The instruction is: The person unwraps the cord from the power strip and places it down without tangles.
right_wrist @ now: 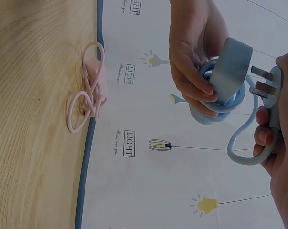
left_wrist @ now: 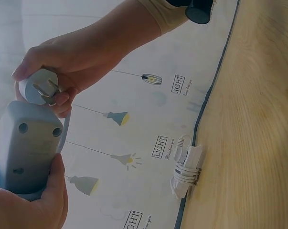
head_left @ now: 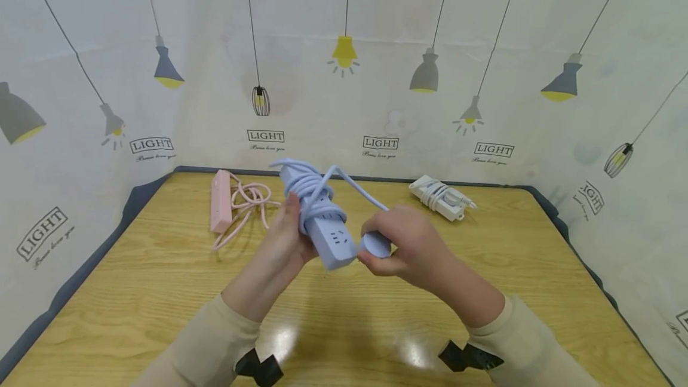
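Observation:
My left hand (head_left: 287,237) grips a pale blue power strip (head_left: 334,242) from beneath, holding it tilted above the table. Its blue cord (head_left: 309,184) is wound several times round the strip's far half. One loose length of that cord arcs over to my right hand (head_left: 414,243), which pinches the round blue plug (head_left: 376,245) close beside the strip's near end. In the left wrist view the plug's metal prongs (left_wrist: 47,90) point toward the strip, whose underside shows. The right wrist view has the left fingers (right_wrist: 194,78) wrapped over the strip and cord coils.
A pink power strip (head_left: 221,202) with its loosely looped pink cord (head_left: 252,196) lies at the back left of the wooden table (head_left: 344,327). At the back right lies a white power strip (head_left: 441,199) with its cord wound round it. A printed cloth (head_left: 301,64) hangs around the table.

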`<action>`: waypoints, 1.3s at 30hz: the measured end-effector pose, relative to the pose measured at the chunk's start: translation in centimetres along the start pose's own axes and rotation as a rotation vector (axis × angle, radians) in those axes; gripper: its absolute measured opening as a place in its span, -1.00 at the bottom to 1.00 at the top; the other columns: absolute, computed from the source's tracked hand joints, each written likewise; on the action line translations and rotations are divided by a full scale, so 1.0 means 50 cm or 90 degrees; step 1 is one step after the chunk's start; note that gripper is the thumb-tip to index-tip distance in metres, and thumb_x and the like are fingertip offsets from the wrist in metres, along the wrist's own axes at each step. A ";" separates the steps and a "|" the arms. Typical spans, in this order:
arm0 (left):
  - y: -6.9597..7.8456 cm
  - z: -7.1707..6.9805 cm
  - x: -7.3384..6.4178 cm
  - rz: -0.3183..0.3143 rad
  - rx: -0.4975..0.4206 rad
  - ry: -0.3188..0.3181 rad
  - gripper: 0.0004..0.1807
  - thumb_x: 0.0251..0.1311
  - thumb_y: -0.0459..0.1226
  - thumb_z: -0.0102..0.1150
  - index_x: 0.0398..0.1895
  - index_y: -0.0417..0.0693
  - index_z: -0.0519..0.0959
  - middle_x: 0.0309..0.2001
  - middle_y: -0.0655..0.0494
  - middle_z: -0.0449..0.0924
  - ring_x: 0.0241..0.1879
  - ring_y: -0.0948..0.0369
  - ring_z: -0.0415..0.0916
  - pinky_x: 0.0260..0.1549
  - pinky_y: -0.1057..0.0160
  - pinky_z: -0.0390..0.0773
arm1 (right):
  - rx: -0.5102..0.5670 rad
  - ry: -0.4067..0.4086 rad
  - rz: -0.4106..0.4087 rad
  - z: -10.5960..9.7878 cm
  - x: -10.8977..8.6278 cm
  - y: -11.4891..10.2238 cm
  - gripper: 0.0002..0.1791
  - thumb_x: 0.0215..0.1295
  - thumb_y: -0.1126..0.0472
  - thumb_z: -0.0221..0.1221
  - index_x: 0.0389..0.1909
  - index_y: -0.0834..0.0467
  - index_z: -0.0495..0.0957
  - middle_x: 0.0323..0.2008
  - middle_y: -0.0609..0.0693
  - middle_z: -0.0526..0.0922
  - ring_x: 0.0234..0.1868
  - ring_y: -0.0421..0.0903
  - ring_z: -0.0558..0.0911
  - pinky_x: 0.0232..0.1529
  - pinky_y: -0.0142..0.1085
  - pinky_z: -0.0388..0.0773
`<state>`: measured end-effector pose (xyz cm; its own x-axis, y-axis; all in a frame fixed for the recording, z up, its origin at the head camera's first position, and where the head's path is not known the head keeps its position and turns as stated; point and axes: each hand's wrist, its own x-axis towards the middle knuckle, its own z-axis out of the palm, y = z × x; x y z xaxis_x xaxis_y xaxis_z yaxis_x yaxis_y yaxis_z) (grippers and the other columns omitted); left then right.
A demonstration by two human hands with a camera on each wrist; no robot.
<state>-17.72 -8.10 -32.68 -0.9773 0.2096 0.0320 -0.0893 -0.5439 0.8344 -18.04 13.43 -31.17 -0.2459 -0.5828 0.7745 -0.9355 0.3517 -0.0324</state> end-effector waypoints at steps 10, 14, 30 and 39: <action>0.013 0.000 0.012 -0.008 -0.045 0.045 -0.51 0.50 -0.21 -0.16 0.38 0.08 -0.04 0.21 -0.18 0.28 0.09 -0.06 0.41 0.07 -0.08 0.35 | 0.005 -0.055 -0.001 0.007 -0.003 0.006 -0.69 0.22 -0.07 0.24 -0.36 0.12 0.54 -0.50 -0.15 0.53 -0.49 -0.21 0.44 -0.42 -0.28 0.43; 0.016 -0.001 0.017 0.010 -0.038 0.059 -0.54 0.46 -0.28 -0.10 0.30 0.17 0.04 0.08 -0.09 0.36 -0.04 0.04 0.51 0.00 0.04 0.41 | -0.022 -0.122 -0.002 0.012 -0.005 0.007 -0.65 0.05 -0.05 0.40 -0.35 0.10 0.54 -0.50 -0.18 0.53 -0.49 -0.24 0.43 -0.38 -0.28 0.43; 0.037 0.009 0.016 0.027 -0.097 0.056 -0.67 0.45 -0.40 -0.10 0.21 -0.03 0.26 0.01 -0.02 0.49 0.00 0.13 0.54 0.19 0.11 0.39 | -0.112 -0.312 0.026 0.035 -0.023 0.014 -0.51 -0.09 -0.10 0.50 -0.25 0.11 0.60 -0.39 -0.14 0.57 -0.33 -0.15 0.54 -0.20 -0.22 0.48; 0.045 0.017 0.014 0.025 -0.118 0.055 -0.49 0.47 -0.37 -0.14 0.43 -0.06 0.09 0.27 -0.17 0.30 0.27 0.00 0.34 0.22 0.12 0.36 | -0.169 -0.362 0.008 0.052 -0.034 0.022 -0.52 -0.09 -0.09 0.50 -0.24 0.13 0.62 -0.37 -0.11 0.57 -0.30 -0.10 0.56 -0.14 -0.20 0.49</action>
<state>-18.45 -8.49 -30.33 -0.9928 0.1191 0.0082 -0.0771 -0.6919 0.7178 -19.33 12.89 -34.18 -0.4216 -0.8502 0.3153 -0.8546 0.4887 0.1752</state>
